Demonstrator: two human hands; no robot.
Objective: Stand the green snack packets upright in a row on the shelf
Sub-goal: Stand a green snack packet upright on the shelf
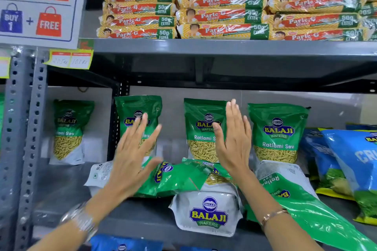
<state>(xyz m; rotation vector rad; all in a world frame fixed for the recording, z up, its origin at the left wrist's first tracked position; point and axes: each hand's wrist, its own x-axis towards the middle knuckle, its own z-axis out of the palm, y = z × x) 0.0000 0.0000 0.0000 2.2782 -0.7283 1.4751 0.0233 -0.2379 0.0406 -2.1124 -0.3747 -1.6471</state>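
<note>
Empty hands point(183, 149) before upright green packets point(278, 132) of sev.

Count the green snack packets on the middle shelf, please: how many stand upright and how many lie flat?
Upright green packets: 4
Flat green packets: 3, as far as visible behind both open hands, left and right
Total: 7

head view faces shelf point(224, 47), seemingly close.

Bare forearms; silver metal watch point(81, 221) on left wrist, thin rose-gold bracelet point(272, 215) on right.
</note>
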